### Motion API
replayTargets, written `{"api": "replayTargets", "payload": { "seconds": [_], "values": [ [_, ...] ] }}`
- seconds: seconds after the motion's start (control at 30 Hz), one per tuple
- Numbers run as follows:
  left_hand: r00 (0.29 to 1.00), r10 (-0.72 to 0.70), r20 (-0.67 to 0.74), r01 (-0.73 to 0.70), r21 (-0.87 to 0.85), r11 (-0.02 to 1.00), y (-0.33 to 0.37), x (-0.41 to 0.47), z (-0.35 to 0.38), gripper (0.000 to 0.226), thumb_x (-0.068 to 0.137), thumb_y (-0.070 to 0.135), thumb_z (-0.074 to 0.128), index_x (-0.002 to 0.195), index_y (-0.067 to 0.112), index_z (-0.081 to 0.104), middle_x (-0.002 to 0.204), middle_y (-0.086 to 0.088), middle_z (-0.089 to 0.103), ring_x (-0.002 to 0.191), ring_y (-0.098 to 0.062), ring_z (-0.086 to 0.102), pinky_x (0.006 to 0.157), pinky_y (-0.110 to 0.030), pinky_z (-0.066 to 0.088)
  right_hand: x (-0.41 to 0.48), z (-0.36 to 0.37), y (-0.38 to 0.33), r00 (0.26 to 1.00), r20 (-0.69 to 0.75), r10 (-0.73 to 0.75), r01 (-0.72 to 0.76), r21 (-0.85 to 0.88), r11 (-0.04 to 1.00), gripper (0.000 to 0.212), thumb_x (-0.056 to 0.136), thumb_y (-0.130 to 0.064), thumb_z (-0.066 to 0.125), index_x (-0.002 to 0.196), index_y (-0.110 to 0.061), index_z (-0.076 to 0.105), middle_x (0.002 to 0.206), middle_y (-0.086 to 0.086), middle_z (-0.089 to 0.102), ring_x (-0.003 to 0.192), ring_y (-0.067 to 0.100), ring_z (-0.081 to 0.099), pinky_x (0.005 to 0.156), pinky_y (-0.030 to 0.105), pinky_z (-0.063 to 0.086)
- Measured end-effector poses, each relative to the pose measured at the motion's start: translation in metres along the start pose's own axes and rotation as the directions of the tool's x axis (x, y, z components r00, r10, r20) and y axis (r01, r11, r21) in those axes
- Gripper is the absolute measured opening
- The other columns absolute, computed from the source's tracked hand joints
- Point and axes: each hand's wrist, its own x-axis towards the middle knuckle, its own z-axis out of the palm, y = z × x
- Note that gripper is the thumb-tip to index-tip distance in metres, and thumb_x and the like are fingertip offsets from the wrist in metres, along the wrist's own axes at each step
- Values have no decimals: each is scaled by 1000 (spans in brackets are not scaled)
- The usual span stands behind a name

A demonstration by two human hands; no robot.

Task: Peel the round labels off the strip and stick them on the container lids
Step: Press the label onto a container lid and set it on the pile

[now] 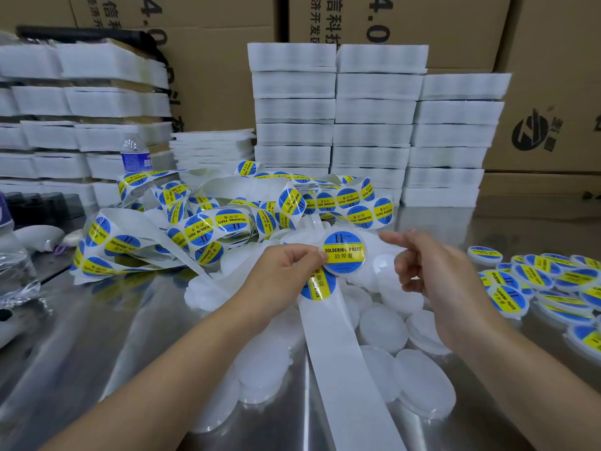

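My left hand (289, 263) grip pinches 1 labelled lid (344, 255) over the strip (338, 336); right hand (432, 275) grip slack, empty.

Two forearms reach in from the lower edge, the left forearm (182, 362) and the right forearm (520, 359), both bare along all the length that shows. The left hand (286, 268) and the right hand (432, 275) are bare too, from wrist to fingertips. The right hand's fingers (390, 237) are slightly blurred, so its nails cannot be made out
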Motion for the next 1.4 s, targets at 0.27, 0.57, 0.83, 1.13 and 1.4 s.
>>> {"api": "replayTargets", "payload": {
  "seconds": [0.27, 0.57, 0.83, 1.13, 1.4],
  "values": [
    [1000, -3, 15, 3, -19, 1000, 2, -3, 1, 38, 90, 24, 59, 61, 44, 73, 66, 14, 71, 64, 1, 64, 67, -11, 50, -2, 6, 4, 988, 146, -40, 65, -169, 983, 32, 93, -34, 48, 70, -28, 70, 55, -13, 60, 47, 2, 49, 56, 24, 42],
    [995, 13, 101, -13, 1, 1000, 2, -5, 2, 31, 89, 23, 57, 66, 35, 74, 67, 8, 70, 67, -7, 62, 69, -19, 50, -10, 13, 19, 879, 391, -273, 334, -98, 937, 36, 72, -31, 75, 105, -29, 61, 90, -13, 72, 81, 4, 68, 72, 17, 51],
    [979, 9, 206, -13, 20, 1000, 0, -9, 5, 29, 91, 21, 56, 69, 18, 73, 69, -4, 67, 69, -14, 58, 73, -30, 47, -10, 11, 20, 903, 318, -290, 387, -304, 871, 47, 56, -46, 78, 98, -39, 59, 92, -28, 65, 82, -2, 63, 79, 25, 52],
    [951, 22, 309, 7, -92, 996, 6, -15, 2, 39, 97, 17, 48, 71, 21, 78, 75, 2, 75, 72, -8, 70, 67, -16, 52, -10, 8, 16, 905, 314, -288, 385, -314, 868, 23, 67, -40, 77, 82, -28, 65, 65, -16, 65, 50, -2, 55, 47, 8, 38],
    [949, 37, 312, 4, -129, 992, 7, -15, 1, 30, 95, 13, 47, 83, 14, 75, 80, -4, 75, 77, -13, 71, 70, -18, 53, -14, 9, 12, 913, 260, -316, 395, -358, 846, 37, 63, -61, 64, 71, -25, 65, 50, -15, 56, 39, 2, 46, 42, 10, 33]
  ]
}}
